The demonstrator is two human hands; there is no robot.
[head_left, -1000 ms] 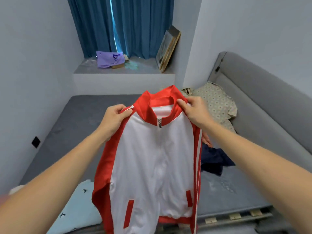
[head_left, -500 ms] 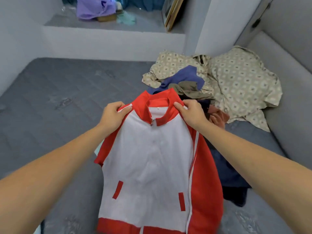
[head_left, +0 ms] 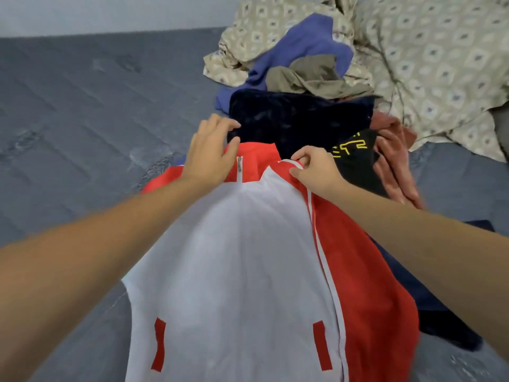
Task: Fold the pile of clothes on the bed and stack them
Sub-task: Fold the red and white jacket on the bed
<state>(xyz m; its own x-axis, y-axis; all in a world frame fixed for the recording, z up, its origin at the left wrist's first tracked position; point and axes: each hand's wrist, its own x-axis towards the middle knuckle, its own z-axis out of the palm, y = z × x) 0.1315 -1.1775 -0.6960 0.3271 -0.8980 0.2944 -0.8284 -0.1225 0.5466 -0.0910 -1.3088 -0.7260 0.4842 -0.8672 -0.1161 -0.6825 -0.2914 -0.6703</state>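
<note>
Jacket (head_left: 248, 271), red and white, zip side up, now lies on the grey mattress (head_left: 68, 119) instead of hanging in the air from my two hands as it did a second ago; its collar points to 12 o'clock, against the unsorted pile of clothes (head_left: 303, 114). My left hand (head_left: 212, 153) has let go of the shoulder and rests with fingers spread and flat on the collar, while my right hand (head_left: 316, 172) pinches the white-piped shoulder seam between thumb and fingertips. Judged from this: laid out, not yet folded; sleeves go in next, though the right edge overlaps dark garments at 3 o'clock.
</note>
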